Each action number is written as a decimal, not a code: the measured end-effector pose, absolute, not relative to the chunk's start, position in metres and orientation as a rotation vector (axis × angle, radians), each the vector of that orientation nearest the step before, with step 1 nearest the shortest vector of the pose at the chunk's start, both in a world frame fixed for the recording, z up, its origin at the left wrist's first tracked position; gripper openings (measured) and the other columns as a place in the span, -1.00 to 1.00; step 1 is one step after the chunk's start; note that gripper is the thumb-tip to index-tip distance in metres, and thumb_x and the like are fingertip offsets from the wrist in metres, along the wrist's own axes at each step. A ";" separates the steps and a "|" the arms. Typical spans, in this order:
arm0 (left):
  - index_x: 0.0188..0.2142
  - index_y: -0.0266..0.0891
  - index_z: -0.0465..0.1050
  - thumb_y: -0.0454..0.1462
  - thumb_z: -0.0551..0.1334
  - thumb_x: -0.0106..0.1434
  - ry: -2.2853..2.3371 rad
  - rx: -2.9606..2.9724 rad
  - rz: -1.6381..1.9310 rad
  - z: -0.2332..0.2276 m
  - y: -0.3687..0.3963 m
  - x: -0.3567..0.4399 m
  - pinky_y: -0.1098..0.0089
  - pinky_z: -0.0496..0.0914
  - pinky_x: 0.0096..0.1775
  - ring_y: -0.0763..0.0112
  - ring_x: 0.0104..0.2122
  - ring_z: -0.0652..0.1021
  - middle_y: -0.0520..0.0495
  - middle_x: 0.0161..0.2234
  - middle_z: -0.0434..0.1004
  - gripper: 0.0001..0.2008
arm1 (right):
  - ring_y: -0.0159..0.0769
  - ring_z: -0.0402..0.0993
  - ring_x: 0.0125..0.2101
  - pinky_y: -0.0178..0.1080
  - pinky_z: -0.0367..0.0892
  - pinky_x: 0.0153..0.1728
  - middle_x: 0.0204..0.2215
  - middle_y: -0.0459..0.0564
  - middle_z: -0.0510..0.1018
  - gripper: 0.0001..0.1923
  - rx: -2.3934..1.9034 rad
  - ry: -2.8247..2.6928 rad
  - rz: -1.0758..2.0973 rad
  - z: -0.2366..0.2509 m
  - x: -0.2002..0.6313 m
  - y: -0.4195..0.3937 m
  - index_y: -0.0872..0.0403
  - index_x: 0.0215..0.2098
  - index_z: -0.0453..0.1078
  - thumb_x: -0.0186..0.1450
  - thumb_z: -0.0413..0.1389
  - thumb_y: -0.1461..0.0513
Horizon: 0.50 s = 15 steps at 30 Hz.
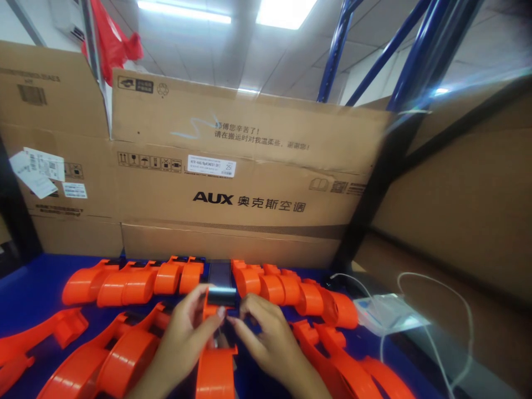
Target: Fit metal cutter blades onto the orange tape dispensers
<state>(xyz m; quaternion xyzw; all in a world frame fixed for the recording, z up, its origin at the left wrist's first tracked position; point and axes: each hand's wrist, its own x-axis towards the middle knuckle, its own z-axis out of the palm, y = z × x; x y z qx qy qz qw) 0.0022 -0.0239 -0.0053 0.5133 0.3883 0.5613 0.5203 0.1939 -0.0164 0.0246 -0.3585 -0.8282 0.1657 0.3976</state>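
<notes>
Lower part of orange dispenser point(215, 370) cut off by frame edge; black piece point(221, 296) at its top blurred. Left hand point(183, 338) and right hand point(266, 332) both pinched the dispenser, centre of blue table point(29, 288).

Two bare hands meet low in the middle of the view, the left hand point(185, 332) reaching in from the lower left with fingers point(208, 321) curled and pinched, the right hand point(270, 332) from the lower right, knuckles up, fingertips nearly touching the left's.
</notes>
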 end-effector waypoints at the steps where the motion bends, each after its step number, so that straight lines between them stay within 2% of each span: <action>1: -0.07 -0.15 0.45 -0.11 0.41 0.17 0.934 1.228 1.346 -0.006 -0.023 0.002 0.47 0.42 -0.51 0.48 -0.56 0.47 0.01 -0.35 0.57 -0.63 | -0.30 0.36 -0.46 -0.29 0.22 -0.42 -0.49 -0.09 0.45 -0.76 -0.909 -2.098 0.427 0.026 0.193 -0.018 0.00 -0.44 0.25 0.39 0.11 0.17; 4: 0.00 -0.16 0.41 -0.10 0.41 0.16 0.914 1.203 1.334 -0.005 -0.021 0.001 0.45 0.42 -0.51 0.45 -0.59 0.48 0.02 -0.42 0.57 -0.54 | -0.28 0.36 -0.44 -0.27 0.24 -0.39 -0.47 -0.09 0.45 -0.79 -0.905 -2.068 0.471 0.027 0.192 -0.023 0.00 -0.41 0.28 0.39 0.10 0.17; 9: 0.27 -0.14 0.19 -0.10 0.41 0.17 0.799 1.115 1.322 0.007 -0.028 0.002 0.32 0.49 -0.42 0.34 -0.61 0.56 0.01 -0.49 0.60 -0.26 | -0.29 0.29 -0.47 -0.28 0.25 -0.40 -0.49 -0.12 0.34 -0.77 -0.835 -1.774 0.634 0.024 0.195 -0.022 -0.01 -0.36 0.29 0.41 0.05 0.07; 11: 0.34 -0.10 0.11 -0.08 0.43 0.14 0.753 1.064 1.305 0.011 -0.033 0.005 0.28 0.51 -0.39 0.28 -0.58 0.60 -0.01 -0.48 0.62 -0.15 | -0.25 0.37 -0.39 -0.25 0.31 -0.33 -0.41 -0.08 0.42 -0.77 -0.804 -1.661 0.792 0.025 0.195 -0.020 -0.03 -0.15 0.35 0.41 0.04 0.01; 13: 0.40 -0.07 0.01 -0.05 0.45 0.11 0.716 1.022 1.238 0.013 -0.037 0.009 0.25 0.50 -0.41 0.21 -0.57 0.63 -0.05 -0.47 0.63 -0.03 | -0.17 0.46 -0.24 -0.17 0.36 -0.16 -0.26 -0.01 0.51 -0.62 -0.769 -1.622 0.997 0.028 0.194 -0.020 -0.07 0.10 0.29 0.40 0.05 -0.03; 15: 0.42 -0.06 -0.04 -0.03 0.45 0.10 0.683 1.006 1.167 0.012 -0.039 0.012 0.21 0.51 -0.41 0.17 -0.57 0.64 -0.08 -0.46 0.64 0.02 | -0.11 0.50 -0.13 -0.08 0.34 -0.02 -0.17 0.03 0.55 -0.53 -0.730 -1.620 1.190 0.031 0.192 -0.022 -0.09 0.20 0.24 0.40 0.04 -0.05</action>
